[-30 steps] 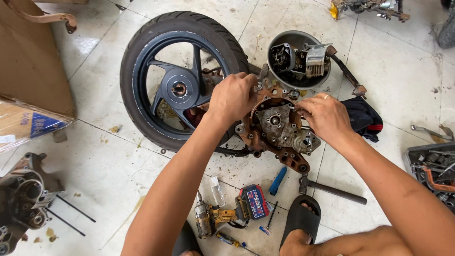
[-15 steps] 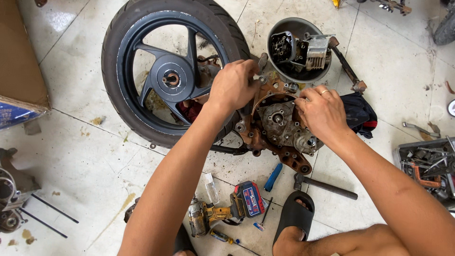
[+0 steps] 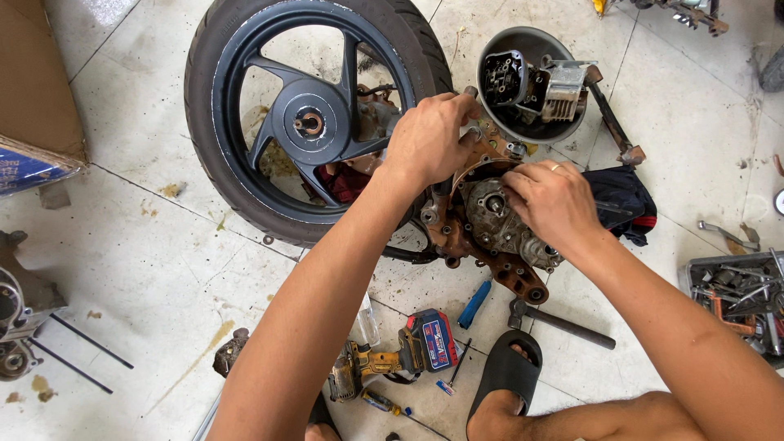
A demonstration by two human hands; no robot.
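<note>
rusty, greasy engine case (image 3: 490, 233) beside wheel (image 3: 310, 122)

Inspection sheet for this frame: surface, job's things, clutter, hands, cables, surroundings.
Surface: pale tiled floor, stained.
Job's things: rusty brown engine casing beside the black spoked wheel with tyre.
Clutter: hammer, blue-handled tool, cordless drill, grey bowl of engine parts, tray of tools.
Hands: left hand on the casing's top edge; right hand on its centre; grip unclear.
Cables: nothing seen.
Surroundings: cardboard box, black sandal.
</note>
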